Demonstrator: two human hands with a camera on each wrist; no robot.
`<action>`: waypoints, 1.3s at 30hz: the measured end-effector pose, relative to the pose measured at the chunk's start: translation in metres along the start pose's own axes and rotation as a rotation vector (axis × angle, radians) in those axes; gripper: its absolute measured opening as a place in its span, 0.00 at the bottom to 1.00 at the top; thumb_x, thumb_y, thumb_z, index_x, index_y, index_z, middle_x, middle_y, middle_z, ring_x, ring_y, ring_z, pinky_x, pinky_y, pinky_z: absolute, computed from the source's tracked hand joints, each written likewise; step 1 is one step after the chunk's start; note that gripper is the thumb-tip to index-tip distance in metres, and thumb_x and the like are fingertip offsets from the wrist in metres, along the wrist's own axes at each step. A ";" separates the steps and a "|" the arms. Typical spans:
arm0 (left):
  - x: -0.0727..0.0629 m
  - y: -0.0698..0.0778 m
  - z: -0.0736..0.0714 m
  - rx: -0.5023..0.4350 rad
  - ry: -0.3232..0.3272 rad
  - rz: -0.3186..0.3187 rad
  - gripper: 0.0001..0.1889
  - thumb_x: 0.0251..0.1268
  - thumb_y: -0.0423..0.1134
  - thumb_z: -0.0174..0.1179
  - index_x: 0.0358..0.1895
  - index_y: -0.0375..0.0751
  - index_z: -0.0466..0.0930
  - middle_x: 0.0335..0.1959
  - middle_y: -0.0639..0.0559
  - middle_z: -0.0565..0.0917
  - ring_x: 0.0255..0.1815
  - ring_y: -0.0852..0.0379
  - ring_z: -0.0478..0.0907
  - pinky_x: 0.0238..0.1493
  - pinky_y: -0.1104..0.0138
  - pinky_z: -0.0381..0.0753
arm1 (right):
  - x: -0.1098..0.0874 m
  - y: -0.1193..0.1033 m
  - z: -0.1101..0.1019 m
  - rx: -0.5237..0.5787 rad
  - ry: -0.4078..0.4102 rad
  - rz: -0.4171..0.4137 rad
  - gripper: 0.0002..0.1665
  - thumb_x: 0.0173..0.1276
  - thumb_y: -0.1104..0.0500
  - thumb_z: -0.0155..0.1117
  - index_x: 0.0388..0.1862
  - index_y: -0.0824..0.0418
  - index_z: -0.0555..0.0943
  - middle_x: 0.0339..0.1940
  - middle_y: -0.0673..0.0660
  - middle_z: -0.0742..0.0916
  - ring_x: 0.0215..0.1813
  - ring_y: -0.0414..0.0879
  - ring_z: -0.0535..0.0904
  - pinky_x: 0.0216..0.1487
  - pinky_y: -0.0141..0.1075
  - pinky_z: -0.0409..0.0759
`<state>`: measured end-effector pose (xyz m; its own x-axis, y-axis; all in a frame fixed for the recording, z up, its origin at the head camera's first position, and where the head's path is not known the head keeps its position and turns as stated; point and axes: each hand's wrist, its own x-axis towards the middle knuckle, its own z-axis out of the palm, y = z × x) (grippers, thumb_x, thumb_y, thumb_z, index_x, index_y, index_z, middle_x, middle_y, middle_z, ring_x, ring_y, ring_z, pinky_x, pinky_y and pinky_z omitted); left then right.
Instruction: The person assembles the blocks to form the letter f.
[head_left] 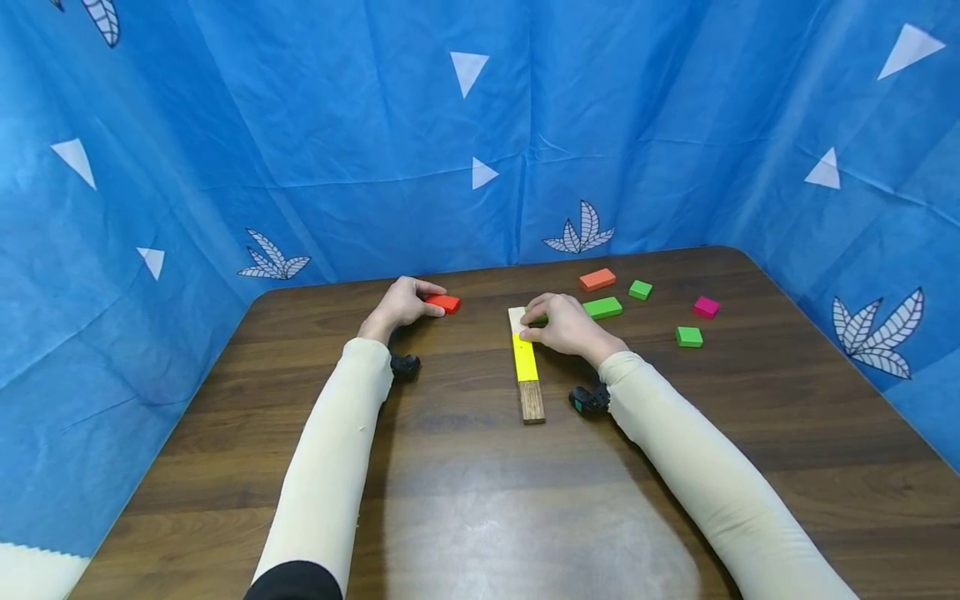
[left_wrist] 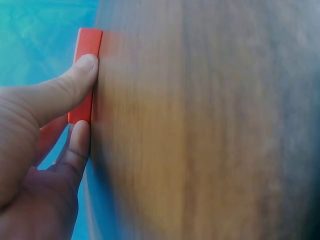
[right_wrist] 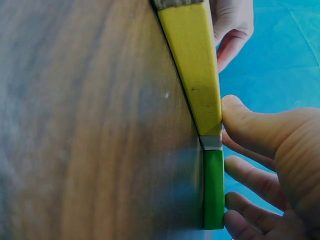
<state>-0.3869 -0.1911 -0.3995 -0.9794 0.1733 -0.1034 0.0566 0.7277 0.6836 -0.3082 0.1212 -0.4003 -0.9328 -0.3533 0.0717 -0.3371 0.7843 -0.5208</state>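
In the head view my left hand (head_left: 402,307) pinches a red block (head_left: 446,303) at the back left of the table. The left wrist view shows thumb and fingers on the red block (left_wrist: 85,42). My right hand (head_left: 566,325) lies over a row of white (head_left: 515,317), yellow (head_left: 525,358) and brown (head_left: 532,402) blocks placed end to end. Under that hand runs a long green block (head_left: 602,307), partly hidden. In the right wrist view, the thumb touches the edge of the yellow block (right_wrist: 195,75) and loosely bent fingers lie along the green block (right_wrist: 214,190).
Right of the right hand lie an orange block (head_left: 597,279), a small green block (head_left: 641,289), another green block (head_left: 688,337) and a magenta block (head_left: 706,307). A blue patterned cloth (head_left: 375,125) hangs around the wooden table (head_left: 465,500).
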 end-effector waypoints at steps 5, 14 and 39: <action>0.000 0.002 -0.002 0.011 0.001 -0.018 0.23 0.63 0.40 0.74 0.62 0.52 0.86 0.67 0.44 0.80 0.60 0.47 0.73 0.61 0.56 0.75 | 0.000 0.000 0.000 -0.013 0.002 -0.017 0.21 0.68 0.51 0.74 0.56 0.59 0.89 0.64 0.58 0.84 0.69 0.57 0.76 0.75 0.53 0.71; -0.008 0.007 0.002 0.065 -0.033 0.042 0.22 0.63 0.43 0.74 0.61 0.50 0.87 0.62 0.46 0.84 0.60 0.47 0.77 0.64 0.53 0.76 | -0.002 0.000 -0.001 -0.008 0.002 -0.014 0.20 0.69 0.51 0.74 0.56 0.59 0.89 0.65 0.59 0.84 0.70 0.58 0.75 0.75 0.55 0.69; -0.029 0.050 0.041 0.123 0.002 0.171 0.18 0.57 0.45 0.78 0.51 0.49 0.91 0.48 0.52 0.90 0.45 0.53 0.80 0.50 0.60 0.80 | 0.000 0.000 -0.003 0.003 -0.015 0.007 0.21 0.68 0.49 0.74 0.57 0.57 0.89 0.65 0.57 0.84 0.70 0.57 0.74 0.75 0.53 0.70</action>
<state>-0.3477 -0.1322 -0.3919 -0.9540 0.2998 0.0086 0.2453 0.7632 0.5978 -0.3084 0.1225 -0.3980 -0.9330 -0.3555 0.0555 -0.3303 0.7851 -0.5239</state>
